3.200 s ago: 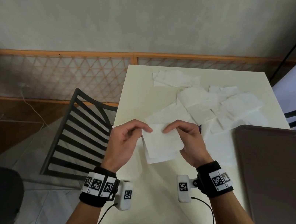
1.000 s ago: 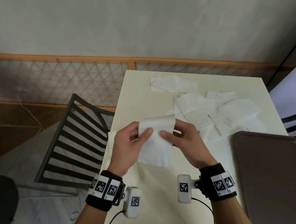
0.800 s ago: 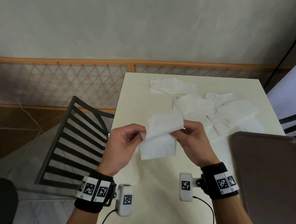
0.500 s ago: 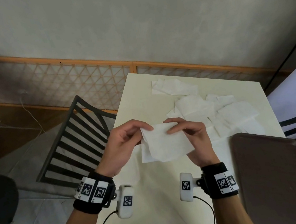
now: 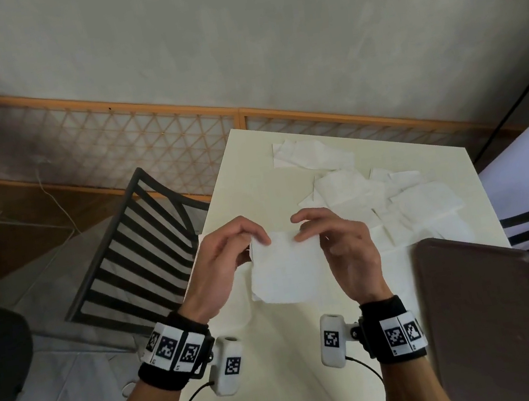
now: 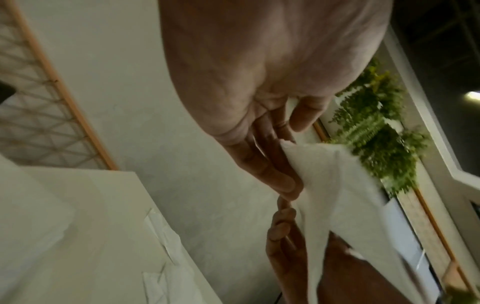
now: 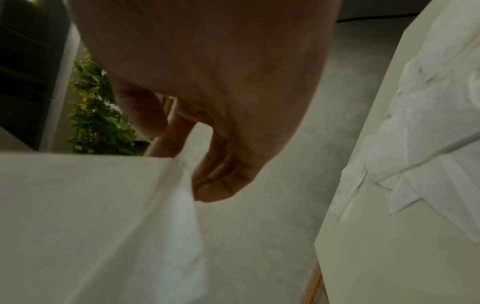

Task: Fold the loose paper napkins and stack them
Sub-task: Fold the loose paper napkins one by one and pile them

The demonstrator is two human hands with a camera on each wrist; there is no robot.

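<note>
Both hands hold one white napkin (image 5: 284, 271) in the air, above the near part of the cream table (image 5: 244, 172). The left hand (image 5: 222, 269) pinches its upper left corner between thumb and fingers, and the right hand (image 5: 347, 253) pinches the upper right corner in the same way. The napkin hangs down from the two pinches, and it looks folded at least once, because in the left wrist view I can see two layers of paper. Whether the fold is finished, I cannot tell.

I judge that the task is in an early or middle stage. Many loose napkins (image 5: 391, 201) lie spread in a heap on the far right part of the table, overlapping each other, and one more napkin (image 5: 312, 158) lies apart near the far edge. Some white sheets also lie on the table under the hands, but I cannot say if this is a stack. A brown tray (image 5: 496, 319) stands at the right, just beside the heap, and its visible part carries nothing. So most napkins wait for folding.
</note>
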